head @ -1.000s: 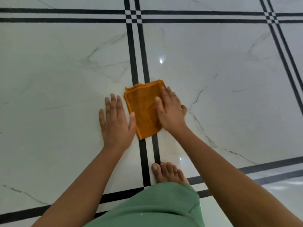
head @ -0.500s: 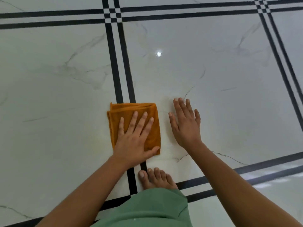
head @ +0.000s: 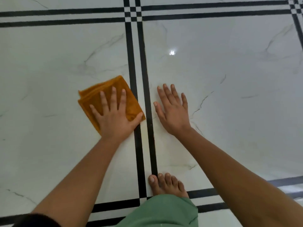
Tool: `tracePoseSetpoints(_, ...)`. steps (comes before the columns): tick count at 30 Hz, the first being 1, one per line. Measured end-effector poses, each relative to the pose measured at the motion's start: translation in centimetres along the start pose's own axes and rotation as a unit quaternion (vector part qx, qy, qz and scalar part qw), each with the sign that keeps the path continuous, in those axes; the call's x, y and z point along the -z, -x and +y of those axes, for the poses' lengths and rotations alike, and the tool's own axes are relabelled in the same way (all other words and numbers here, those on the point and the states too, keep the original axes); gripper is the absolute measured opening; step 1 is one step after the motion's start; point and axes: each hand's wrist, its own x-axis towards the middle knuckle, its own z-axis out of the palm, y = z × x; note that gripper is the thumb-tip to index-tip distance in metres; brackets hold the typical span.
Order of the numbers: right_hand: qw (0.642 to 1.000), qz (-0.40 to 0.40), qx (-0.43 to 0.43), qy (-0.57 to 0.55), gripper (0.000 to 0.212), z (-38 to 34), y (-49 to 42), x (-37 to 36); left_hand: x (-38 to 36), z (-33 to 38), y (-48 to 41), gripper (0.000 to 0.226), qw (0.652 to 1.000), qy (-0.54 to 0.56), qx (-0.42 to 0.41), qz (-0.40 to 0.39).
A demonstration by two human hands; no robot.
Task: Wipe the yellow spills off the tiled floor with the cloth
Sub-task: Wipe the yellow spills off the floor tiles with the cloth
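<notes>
A folded orange cloth [head: 98,94] lies on the white marble-look tiled floor [head: 229,95], just left of the double black strip [head: 131,54]. My left hand [head: 114,117] presses flat on the cloth, fingers spread, thumb at its right corner. My right hand [head: 173,112] rests flat on the bare tile to the right of the strips, holding nothing. A faint yellowish smear [head: 144,135] shows between the two black strips just below the cloth; the cloth hides whatever lies under it.
My bare foot [head: 167,184] stands on the tile near the lower strip crossing, with a green garment [head: 164,212] at the bottom edge. Black double strips cross at the top [head: 132,13] and bottom. A light's reflection [head: 172,52] glints on the right tile.
The cloth went from under my right hand to under my left, then slid left across the black strips and turned. My right hand settled flat on the tile.
</notes>
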Motion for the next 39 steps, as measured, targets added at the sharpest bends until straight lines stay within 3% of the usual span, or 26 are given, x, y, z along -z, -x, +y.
tracePoseSetpoints(4, 1.000, 0.004, -0.010, -0.010, 0.061, -0.4, 0.0, 0.0, -0.5, -1.1, 3.1, 0.091, 0.984, -0.033, -0.175, -0.024)
tracePoseSetpoints(5, 1.000, 0.005, -0.008, -0.009, 0.061, -0.6, -0.1, 0.0, -0.3, -2.2, 1.8, 0.091, 0.983, -0.037, -0.176, -0.020)
tracePoseSetpoints(6, 1.000, 0.002, 0.001, -0.006, 0.060, -0.9, -0.2, -0.2, 0.1, -3.2, -0.2, 0.092, 0.991, -0.025, -0.127, -0.016)
tracePoseSetpoints(8, 1.000, -0.009, 0.025, 0.001, 0.060, -1.5, -0.4, -0.4, 1.1, -4.2, -3.6, 0.095, 0.998, 0.037, 0.049, 0.000)
tracePoseSetpoints(10, 0.999, -0.014, 0.034, 0.002, 0.060, -2.1, -0.6, -0.5, 1.1, -3.3, -3.1, 0.095, 0.990, 0.066, 0.124, 0.014)
tracePoseSetpoints(14, 0.999, -0.001, 0.054, -0.004, 0.059, -4.4, -2.3, -0.1, -0.1, -2.9, 4.7, 0.095, 0.999, 0.036, -0.003, -0.011)
tracePoseSetpoints(16, 0.996, -0.015, 0.085, 0.009, 0.057, -5.9, -3.0, -0.4, -0.1, -5.7, 3.5, 0.095, 1.000, 0.012, -0.021, -0.003)
tracePoseSetpoints(21, 0.990, -0.023, 0.138, 0.013, 0.060, -8.9, -3.3, -1.1, 0.3, -8.7, 1.3, 0.095, 0.979, 0.067, 0.188, 0.026)
tracePoseSetpoints(26, 0.984, -0.024, 0.174, -0.015, 0.059, -12.3, -3.1, -1.5, -0.4, -6.4, 7.2, 0.088, 0.992, 0.088, 0.085, 0.017)
tracePoseSetpoints(29, 0.972, -0.013, 0.232, -0.047, 0.056, -15.4, -1.9, -2.7, 0.4, -10.2, 7.8, 0.071, 0.974, 0.178, 0.113, 0.086)
tracePoseSetpoints(31, 0.966, -0.019, 0.254, -0.052, 0.060, -17.6, -0.6, -4.0, 0.3, -13.2, 9.4, 0.064, 0.962, 0.183, 0.165, 0.120)
tracePoseSetpoints(34, 0.954, -0.090, 0.284, 0.028, 0.071, -19.3, 0.7, -6.4, -0.1, -16.2, 11.1, 0.067, 0.960, 0.159, 0.214, 0.088)
tracePoseSetpoints(37, 0.940, -0.073, 0.319, 0.100, 0.078, -19.5, -1.8, -7.2, -0.2, -16.8, 10.4, 0.070, 0.970, 0.136, 0.192, 0.060)
tracePoseSetpoints(39, 0.950, -0.060, 0.289, 0.103, 0.072, -19.4, -5.0, -6.4, -0.3, -16.3, 9.4, 0.070, 0.974, 0.134, 0.176, 0.051)
